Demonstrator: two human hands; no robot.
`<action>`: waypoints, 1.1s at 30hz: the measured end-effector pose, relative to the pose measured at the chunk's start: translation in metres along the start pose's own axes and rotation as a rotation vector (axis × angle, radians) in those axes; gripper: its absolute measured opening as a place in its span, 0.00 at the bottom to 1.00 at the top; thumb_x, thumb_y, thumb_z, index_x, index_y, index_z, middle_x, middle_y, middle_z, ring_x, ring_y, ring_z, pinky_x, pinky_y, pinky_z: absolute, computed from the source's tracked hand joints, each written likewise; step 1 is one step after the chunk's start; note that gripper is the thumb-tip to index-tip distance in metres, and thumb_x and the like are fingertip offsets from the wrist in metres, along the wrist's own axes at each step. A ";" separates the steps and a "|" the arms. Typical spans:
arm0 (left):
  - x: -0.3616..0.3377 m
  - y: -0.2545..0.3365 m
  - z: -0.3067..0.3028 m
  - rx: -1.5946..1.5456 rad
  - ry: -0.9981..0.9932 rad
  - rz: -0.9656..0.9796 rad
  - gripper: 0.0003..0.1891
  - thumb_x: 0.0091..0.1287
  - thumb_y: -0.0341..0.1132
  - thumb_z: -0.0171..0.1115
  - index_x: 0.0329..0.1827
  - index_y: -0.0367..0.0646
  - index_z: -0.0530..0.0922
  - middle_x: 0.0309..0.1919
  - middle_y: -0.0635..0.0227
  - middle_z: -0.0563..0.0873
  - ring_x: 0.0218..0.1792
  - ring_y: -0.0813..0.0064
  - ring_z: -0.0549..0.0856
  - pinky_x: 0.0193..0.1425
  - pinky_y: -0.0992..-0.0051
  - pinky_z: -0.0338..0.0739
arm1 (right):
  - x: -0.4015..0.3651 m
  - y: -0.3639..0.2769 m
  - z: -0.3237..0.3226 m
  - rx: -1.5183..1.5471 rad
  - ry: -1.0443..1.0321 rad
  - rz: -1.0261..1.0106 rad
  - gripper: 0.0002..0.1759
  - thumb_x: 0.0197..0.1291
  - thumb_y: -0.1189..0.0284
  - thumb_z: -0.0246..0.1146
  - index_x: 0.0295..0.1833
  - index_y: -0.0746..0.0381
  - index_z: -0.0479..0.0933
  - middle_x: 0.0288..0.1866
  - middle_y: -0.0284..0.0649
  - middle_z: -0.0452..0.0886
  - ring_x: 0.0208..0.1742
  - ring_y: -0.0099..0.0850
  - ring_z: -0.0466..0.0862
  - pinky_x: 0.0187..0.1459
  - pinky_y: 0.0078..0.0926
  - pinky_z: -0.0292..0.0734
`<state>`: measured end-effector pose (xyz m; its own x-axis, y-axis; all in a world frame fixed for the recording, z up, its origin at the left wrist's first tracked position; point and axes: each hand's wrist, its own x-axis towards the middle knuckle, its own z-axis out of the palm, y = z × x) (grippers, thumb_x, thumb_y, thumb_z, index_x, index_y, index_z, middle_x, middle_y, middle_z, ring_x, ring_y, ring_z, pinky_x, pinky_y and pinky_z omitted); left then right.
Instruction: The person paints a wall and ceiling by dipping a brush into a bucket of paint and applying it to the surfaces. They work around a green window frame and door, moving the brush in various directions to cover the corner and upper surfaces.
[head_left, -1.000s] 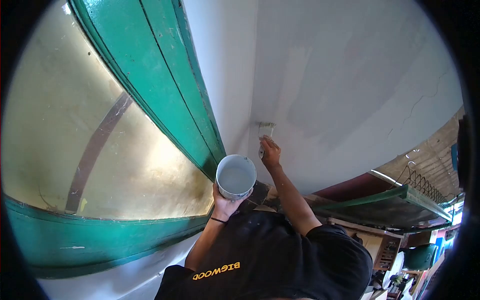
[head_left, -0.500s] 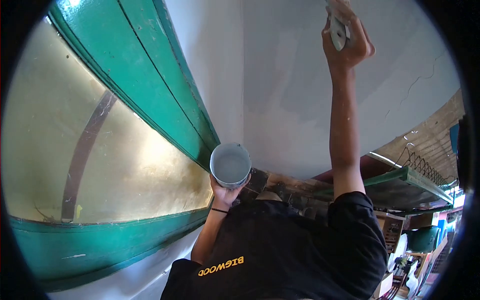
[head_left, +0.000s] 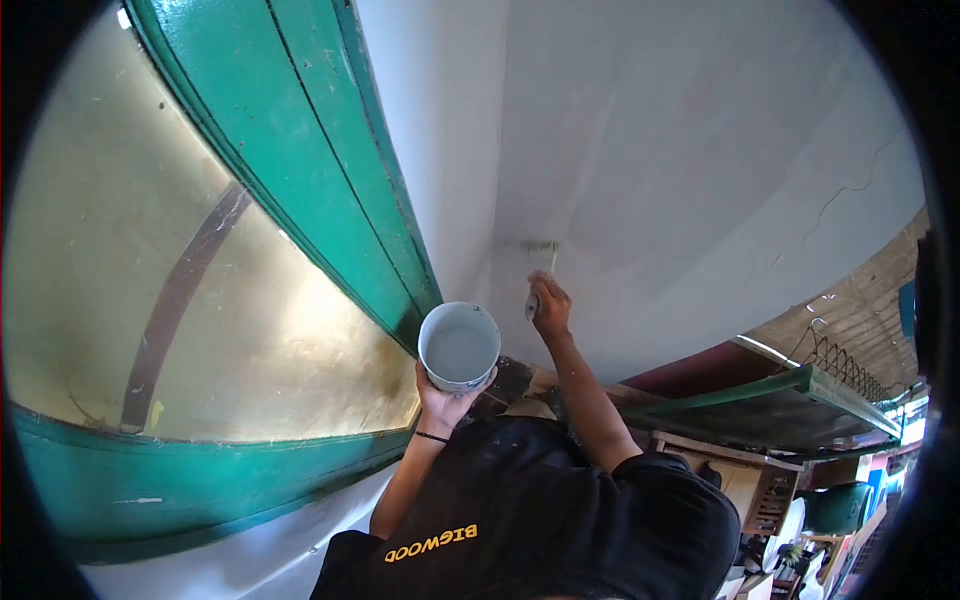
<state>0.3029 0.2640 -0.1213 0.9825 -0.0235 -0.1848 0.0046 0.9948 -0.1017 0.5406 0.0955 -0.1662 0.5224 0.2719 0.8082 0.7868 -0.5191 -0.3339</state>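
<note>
My left hand is wrapped round the lower side of a white paint bucket, which is tilted so its mouth faces me. Pale grey-white paint shows inside. To the right of the bucket, my right hand is closed round the handle of a paintbrush. The brush's bristles are at the pale wall, close to the corner; motion blur hides whether they press on it.
At left stands a green wooden frame around a yellowish panel. A green-edged board juts out at right, with wire hangers above it. Furniture and a green chair are at lower right. A crack runs down the wall.
My right hand has come down and left with the paintbrush, from high on the wall to near the corner beside the bucket. My left hand still holds the bucket in almost the same place.
</note>
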 end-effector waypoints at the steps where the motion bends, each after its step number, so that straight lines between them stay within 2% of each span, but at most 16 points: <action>1: -0.002 0.001 0.000 0.018 -0.006 0.004 0.46 0.65 0.69 0.60 0.80 0.49 0.64 0.76 0.50 0.69 0.75 0.41 0.67 0.78 0.39 0.63 | -0.009 0.001 0.004 0.024 -0.031 0.047 0.19 0.50 0.83 0.68 0.50 0.61 0.84 0.52 0.48 0.89 0.52 0.48 0.90 0.46 0.41 0.86; 2: -0.005 0.002 0.001 -0.064 0.015 -0.038 0.40 0.68 0.65 0.58 0.79 0.54 0.67 0.78 0.59 0.70 0.78 0.48 0.67 0.77 0.35 0.63 | -0.010 0.010 0.007 0.005 -0.079 0.102 0.19 0.49 0.83 0.68 0.49 0.62 0.84 0.52 0.49 0.88 0.51 0.49 0.90 0.46 0.41 0.86; 4: -0.008 0.004 0.000 -0.061 0.012 -0.019 0.39 0.69 0.65 0.57 0.79 0.54 0.67 0.77 0.59 0.70 0.78 0.49 0.67 0.78 0.35 0.62 | 0.003 0.020 0.004 -0.041 -0.180 0.214 0.19 0.46 0.83 0.67 0.48 0.63 0.83 0.51 0.50 0.88 0.50 0.50 0.89 0.46 0.42 0.86; 6: -0.011 0.005 -0.003 -0.064 0.027 -0.003 0.39 0.69 0.65 0.57 0.79 0.55 0.67 0.77 0.59 0.70 0.78 0.49 0.67 0.78 0.35 0.62 | 0.060 0.023 -0.018 0.021 -0.062 0.192 0.19 0.47 0.84 0.68 0.48 0.64 0.83 0.48 0.52 0.88 0.47 0.52 0.89 0.46 0.41 0.86; 9: -0.009 0.006 -0.006 -0.050 0.041 0.017 0.39 0.69 0.66 0.56 0.79 0.55 0.67 0.78 0.59 0.70 0.78 0.49 0.67 0.78 0.35 0.61 | 0.173 -0.018 -0.078 0.044 0.186 0.060 0.18 0.48 0.85 0.70 0.47 0.64 0.83 0.44 0.50 0.89 0.45 0.51 0.90 0.47 0.38 0.85; 12: -0.006 0.008 -0.009 -0.001 0.011 0.019 0.41 0.68 0.68 0.56 0.79 0.56 0.66 0.78 0.59 0.69 0.78 0.49 0.67 0.79 0.36 0.61 | 0.262 -0.056 -0.128 0.048 0.397 -0.120 0.19 0.46 0.87 0.71 0.46 0.61 0.84 0.43 0.46 0.90 0.42 0.45 0.91 0.43 0.32 0.85; 15: -0.006 0.010 -0.011 0.038 -0.010 -0.002 0.42 0.68 0.70 0.55 0.80 0.57 0.65 0.78 0.60 0.69 0.79 0.49 0.66 0.80 0.35 0.60 | 0.315 -0.090 -0.158 -0.026 0.540 -0.299 0.18 0.43 0.90 0.68 0.42 0.63 0.84 0.44 0.42 0.91 0.45 0.42 0.92 0.45 0.33 0.86; 18: -0.004 0.010 -0.012 0.052 -0.044 0.000 0.42 0.69 0.70 0.55 0.80 0.57 0.65 0.78 0.60 0.69 0.79 0.49 0.66 0.80 0.35 0.59 | 0.344 -0.080 -0.165 -0.067 0.604 -0.619 0.15 0.43 0.90 0.68 0.39 0.66 0.84 0.47 0.42 0.91 0.49 0.42 0.92 0.47 0.32 0.88; 21: -0.003 0.009 -0.012 0.036 -0.053 -0.006 0.41 0.70 0.70 0.54 0.81 0.57 0.64 0.79 0.60 0.68 0.79 0.49 0.67 0.79 0.34 0.60 | 0.310 -0.058 -0.147 -0.039 0.496 -0.468 0.12 0.44 0.88 0.69 0.38 0.66 0.84 0.50 0.43 0.91 0.51 0.42 0.92 0.49 0.32 0.88; 22: -0.003 0.009 -0.013 0.054 -0.065 -0.010 0.41 0.70 0.69 0.54 0.80 0.57 0.65 0.79 0.60 0.68 0.79 0.49 0.67 0.79 0.34 0.61 | 0.290 -0.038 -0.134 -0.026 0.497 -0.492 0.12 0.46 0.87 0.69 0.38 0.65 0.85 0.51 0.43 0.91 0.50 0.41 0.92 0.48 0.32 0.89; 25: -0.006 0.010 -0.014 0.125 -0.004 0.015 0.44 0.67 0.68 0.59 0.80 0.51 0.65 0.77 0.55 0.70 0.77 0.43 0.67 0.78 0.38 0.63 | 0.196 0.013 -0.088 -0.050 0.422 -0.437 0.11 0.49 0.85 0.71 0.40 0.64 0.87 0.51 0.42 0.91 0.49 0.39 0.92 0.46 0.31 0.89; 27: -0.004 0.010 -0.014 0.127 0.025 0.031 0.46 0.66 0.68 0.61 0.80 0.49 0.65 0.76 0.52 0.71 0.76 0.40 0.67 0.78 0.40 0.63 | 0.131 0.022 -0.063 -0.052 0.330 -0.336 0.10 0.51 0.83 0.71 0.41 0.64 0.87 0.50 0.40 0.92 0.48 0.37 0.93 0.44 0.30 0.89; 33: -0.008 0.011 -0.007 0.059 -0.012 0.009 0.43 0.69 0.67 0.58 0.80 0.50 0.65 0.76 0.54 0.71 0.77 0.41 0.67 0.78 0.38 0.63 | 0.014 0.011 -0.023 -0.037 0.022 0.008 0.14 0.55 0.83 0.67 0.47 0.59 0.86 0.52 0.40 0.90 0.54 0.40 0.91 0.52 0.36 0.87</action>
<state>0.2941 0.2741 -0.1273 0.9847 -0.0132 -0.1740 0.0060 0.9991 -0.0421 0.5490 0.0751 -0.1474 0.5210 0.2502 0.8160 0.7696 -0.5512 -0.3224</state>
